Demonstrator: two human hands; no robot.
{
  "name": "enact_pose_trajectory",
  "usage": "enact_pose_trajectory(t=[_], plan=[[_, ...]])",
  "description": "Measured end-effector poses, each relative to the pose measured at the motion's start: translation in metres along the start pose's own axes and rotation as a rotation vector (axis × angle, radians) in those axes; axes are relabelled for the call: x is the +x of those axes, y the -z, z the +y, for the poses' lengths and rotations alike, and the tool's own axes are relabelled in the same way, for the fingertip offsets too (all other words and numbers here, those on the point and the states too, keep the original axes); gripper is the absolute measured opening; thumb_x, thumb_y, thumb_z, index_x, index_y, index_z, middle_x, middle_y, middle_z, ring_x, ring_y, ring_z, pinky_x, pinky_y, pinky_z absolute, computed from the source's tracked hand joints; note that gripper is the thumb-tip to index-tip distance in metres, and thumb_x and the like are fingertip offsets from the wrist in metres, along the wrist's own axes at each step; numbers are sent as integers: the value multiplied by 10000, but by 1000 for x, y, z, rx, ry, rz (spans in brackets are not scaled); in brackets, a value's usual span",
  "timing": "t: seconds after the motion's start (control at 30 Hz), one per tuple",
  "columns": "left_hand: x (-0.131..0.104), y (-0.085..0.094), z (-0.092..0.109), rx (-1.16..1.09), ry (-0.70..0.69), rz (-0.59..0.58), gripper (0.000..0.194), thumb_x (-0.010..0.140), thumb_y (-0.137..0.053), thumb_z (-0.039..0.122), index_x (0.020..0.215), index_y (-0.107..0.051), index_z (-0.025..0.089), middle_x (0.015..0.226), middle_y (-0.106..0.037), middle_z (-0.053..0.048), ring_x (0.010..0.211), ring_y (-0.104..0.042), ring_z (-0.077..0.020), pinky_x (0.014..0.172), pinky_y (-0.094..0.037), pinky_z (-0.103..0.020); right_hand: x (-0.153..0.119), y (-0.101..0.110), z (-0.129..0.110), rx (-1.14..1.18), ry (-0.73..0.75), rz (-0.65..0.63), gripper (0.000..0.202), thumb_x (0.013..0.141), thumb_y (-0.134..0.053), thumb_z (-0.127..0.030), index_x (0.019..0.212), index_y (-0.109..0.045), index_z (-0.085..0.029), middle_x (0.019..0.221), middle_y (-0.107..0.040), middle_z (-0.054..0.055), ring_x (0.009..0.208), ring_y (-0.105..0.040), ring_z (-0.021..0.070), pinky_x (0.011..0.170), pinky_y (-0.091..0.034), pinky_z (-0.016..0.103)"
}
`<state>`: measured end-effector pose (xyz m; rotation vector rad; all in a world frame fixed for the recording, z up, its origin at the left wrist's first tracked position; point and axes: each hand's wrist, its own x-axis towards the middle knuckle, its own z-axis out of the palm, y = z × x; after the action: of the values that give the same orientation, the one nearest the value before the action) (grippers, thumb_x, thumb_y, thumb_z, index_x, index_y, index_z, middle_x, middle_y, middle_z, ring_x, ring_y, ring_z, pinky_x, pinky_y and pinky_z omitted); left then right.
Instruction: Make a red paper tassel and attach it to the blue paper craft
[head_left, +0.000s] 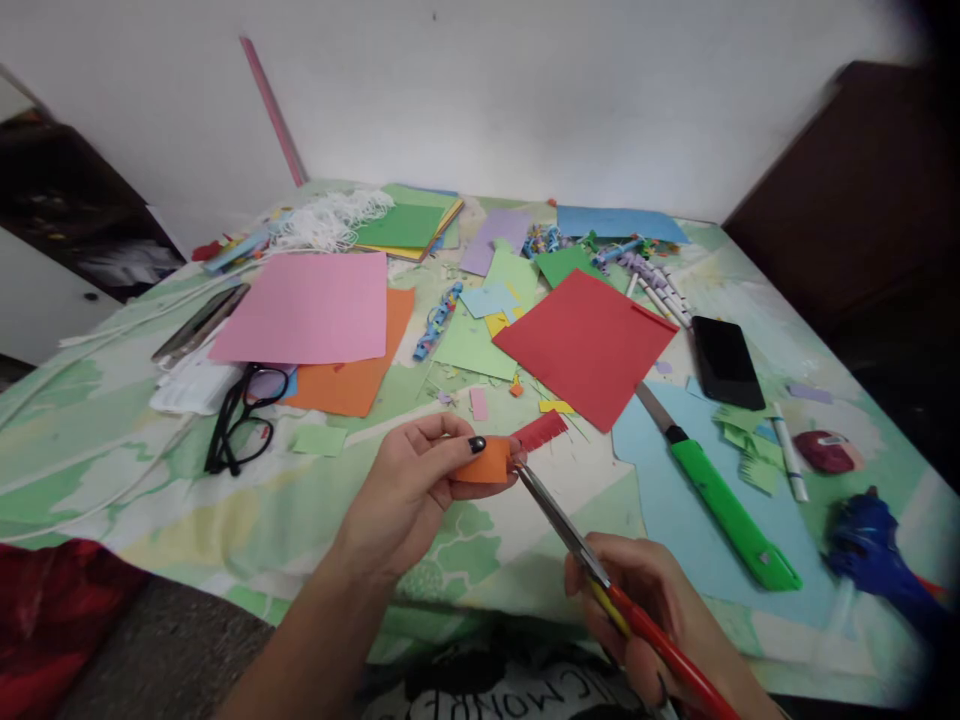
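Between the thumb and fingers of my left hand (420,480) is a small piece of orange paper (484,462). My right hand (637,600) grips a pair of scissors (562,525) with red and yellow handles. The blade tips meet the right edge of the orange paper, and I cannot tell how far apart the blades are. Just beyond my left fingertips lies a red paper strip (541,431) with a fringed edge. A large red sheet (589,345) rests farther back, to the right.
A green utility knife (731,510) lies on light blue paper (652,490) at right, near a black phone (726,362) and a blue glue gun (866,540). Black eyeglasses (244,420) and pink paper (307,310) are at left. White yarn (330,220) sits at the back.
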<state>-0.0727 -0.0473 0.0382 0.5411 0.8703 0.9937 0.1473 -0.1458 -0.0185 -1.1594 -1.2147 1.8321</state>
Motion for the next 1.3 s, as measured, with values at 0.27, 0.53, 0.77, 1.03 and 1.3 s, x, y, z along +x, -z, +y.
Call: enact_pose_trajectory(t=[0.27, 0.53, 0.77, 1.03, 1.3], plan=[[6, 8, 18, 114, 124, -154, 140, 687, -679, 98, 669, -544, 132, 728, -742, -117, 744, -729, -266, 624, -592, -332, -9, 10, -7, -57, -62, 25, 689, 502, -782, -692, 926, -593, -183, 542, -407, -76, 434, -411, 81, 415, -340, 193], [13, 4, 24, 190, 204, -284, 124, 666, -632, 54, 628, -537, 124, 655, -719, -108, 739, -727, -273, 621, -584, -328, -4, 7, -18, -157, -142, 54, 534, 575, -814, -573, 878, -637, -170, 533, -399, -78, 444, -340, 66, 412, -283, 194], [22, 5, 28, 246, 259, -386, 108, 633, -641, 75, 642, -548, 128, 651, -714, -110, 732, -725, -284, 611, -577, -342, -6, 11, -18, -223, -71, 176, 601, 403, -899, -516, 852, -685, -177, 584, -456, -53, 489, -414, 95, 432, -373, 211], [27, 5, 31, 287, 292, -411, 125, 600, -664, 98, 636, -548, 127, 756, -745, -167, 705, -727, -272, 615, -573, -339, -7, 12, -26, -231, -148, 227, 498, 401, -909, -256, 862, -721, -219, 763, -491, -14, 582, -496, 120, 468, -429, 212], [30, 6, 27, 313, 302, -437, 110, 618, -654, 99, 639, -550, 127, 787, -750, -167, 726, -728, -267, 622, -567, -325, -4, 11, -27, -287, -160, 254, 550, 310, -932, -355, 791, -721, -192, 746, -470, -16, 567, -481, 125, 476, -398, 236]])
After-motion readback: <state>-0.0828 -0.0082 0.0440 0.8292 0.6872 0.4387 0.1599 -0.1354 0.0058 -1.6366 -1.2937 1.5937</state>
